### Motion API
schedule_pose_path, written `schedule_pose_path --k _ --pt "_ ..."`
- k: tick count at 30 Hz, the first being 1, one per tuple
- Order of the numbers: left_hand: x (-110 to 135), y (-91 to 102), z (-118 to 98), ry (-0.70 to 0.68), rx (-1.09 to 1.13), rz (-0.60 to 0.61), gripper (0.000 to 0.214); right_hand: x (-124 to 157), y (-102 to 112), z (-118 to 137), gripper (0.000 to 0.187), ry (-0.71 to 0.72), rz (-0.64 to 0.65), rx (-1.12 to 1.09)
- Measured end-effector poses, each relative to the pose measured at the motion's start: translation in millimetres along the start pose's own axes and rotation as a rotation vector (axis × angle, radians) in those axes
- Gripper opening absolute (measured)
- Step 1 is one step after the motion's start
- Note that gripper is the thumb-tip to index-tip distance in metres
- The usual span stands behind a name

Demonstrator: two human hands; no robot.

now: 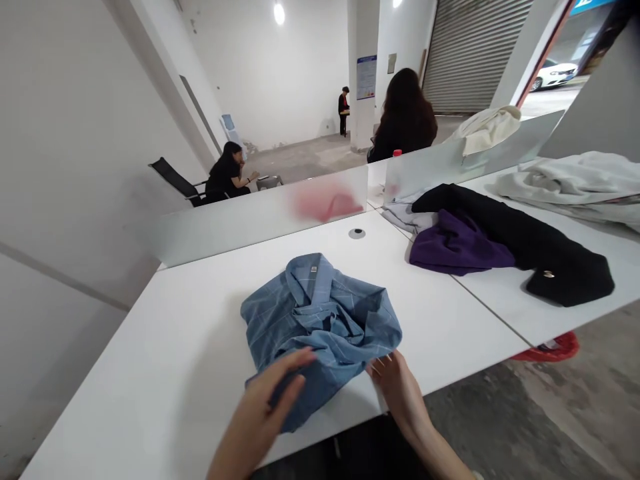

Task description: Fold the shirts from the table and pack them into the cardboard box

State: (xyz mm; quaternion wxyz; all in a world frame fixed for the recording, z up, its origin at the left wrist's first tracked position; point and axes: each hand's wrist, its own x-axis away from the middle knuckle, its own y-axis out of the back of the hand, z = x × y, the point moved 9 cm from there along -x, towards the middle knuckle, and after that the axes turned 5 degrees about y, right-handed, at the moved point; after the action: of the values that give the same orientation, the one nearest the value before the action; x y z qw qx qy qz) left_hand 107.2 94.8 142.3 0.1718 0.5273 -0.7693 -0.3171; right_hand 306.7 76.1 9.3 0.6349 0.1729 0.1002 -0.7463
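A blue shirt (pixel 280 313) with thin pale checked lines lies bunched on the white table, its collar and small label at the far end. Over its near left part is my left hand (pixel 273 400), thumb and fingers apart and nothing gripped between them. My right hand (pixel 397 387) is at the shirt's near right edge, with its fingers bent against the cloth there. Part of its grip is hidden by the fabric.
A purple garment (pixel 457 247) and a black garment (pixel 520 233) lie to the right, with white cloth (pixel 580 183) beyond. A frosted divider (pixel 240 223) runs along the table's back. A red-lined bin (pixel 555 348) stands below the right edge. Several people are beyond the divider.
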Motion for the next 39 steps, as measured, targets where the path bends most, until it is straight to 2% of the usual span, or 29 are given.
schedule_pose_path --k 2,4,5,6,7,8,10,11,13,15,16,18,19,21,24,27,29,31,33,36,39 --pt "-5 37.8 48 0.176 0.003 -0.191 0.037 14 26 -14 0.050 -0.231 -0.151 -0.276" --pt "-6 69.6 95 0.364 -0.086 -0.436 0.042 30 37 -23 0.052 -0.461 -0.264 -0.563" --pt "-7 75.9 111 0.420 -0.155 -0.518 0.044 34 37 -22 0.056 -0.533 -0.278 -0.643" --pt "-11 73.8 122 0.431 -0.215 -0.556 0.046 36 35 -18 0.060 -0.571 -0.253 -0.659" --pt "-19 62.2 128 0.401 -0.262 -0.537 0.049 35 31 -15 0.063 -0.595 -0.205 -0.640" --pt "-30 41.5 130 0.328 -0.288 -0.466 0.053 34 25 -12 0.066 -0.610 -0.149 -0.598" --pt "-46 -10.6 124 0.168 -0.312 -0.317 0.058 30 11 -11 0.075 -0.601 -0.042 -0.475" --pt "-51 -36.1 120 0.127 -0.377 -0.263 0.059 25 6 -11 0.078 -0.559 -0.006 -0.391" --pt "-54 -70.0 112 0.108 -0.476 -0.270 0.060 12 -1 -10 0.077 -0.418 0.034 -0.190" --pt "-55 -84.8 107 0.129 -0.456 -0.292 0.056 -5 -7 -9 0.067 -0.278 0.084 -0.017" --pt "-56 -85.3 107 0.151 -0.379 -0.301 0.052 -15 -10 -11 0.061 -0.235 0.115 0.034" --pt "-60 -74.0 114 0.234 -0.070 -0.351 0.040 -41 -6 -19 0.049 -0.206 0.123 0.063" --pt "-62 -66.2 121 0.286 0.109 -0.387 0.034 -56 2 -25 0.045 -0.209 0.081 0.047" --pt "-66 -52.2 138 0.389 0.394 -0.470 0.025 -84 28 -39 0.040 -0.250 -0.093 -0.040" --pt "-65 -39.2 161 0.492 0.591 -0.580 0.027 -105 78 -57 0.045 -0.335 -0.374 -0.234" --pt "-48 -40.7 179 0.563 0.812 -0.625 0.035 -95 133 -48 0.043 -0.284 -0.613 -0.286" --pt "-34 -47.4 187 0.596 0.941 -0.607 0.035 -76 159 -33 0.034 -0.240 -0.661 -0.222" --pt "-20 -55.2 192 0.620 1.078 -0.606 0.025 -58 165 -19 0.025 -0.249 -0.563 -0.075" --pt "-12 -60.5 194 0.613 1.183 -0.626 0.020 -46 156 -8 0.024 -0.266 -0.416 0.101" --pt "-13 -61.1 190 0.556 1.153 -0.624 0.024 -50 124 5 0.029 -0.211 -0.208 0.316" --pt "-21 -59.3 182 0.511 1.085 -0.575 0.021 -81 79 12 0.031 -0.095 0.002 0.436"
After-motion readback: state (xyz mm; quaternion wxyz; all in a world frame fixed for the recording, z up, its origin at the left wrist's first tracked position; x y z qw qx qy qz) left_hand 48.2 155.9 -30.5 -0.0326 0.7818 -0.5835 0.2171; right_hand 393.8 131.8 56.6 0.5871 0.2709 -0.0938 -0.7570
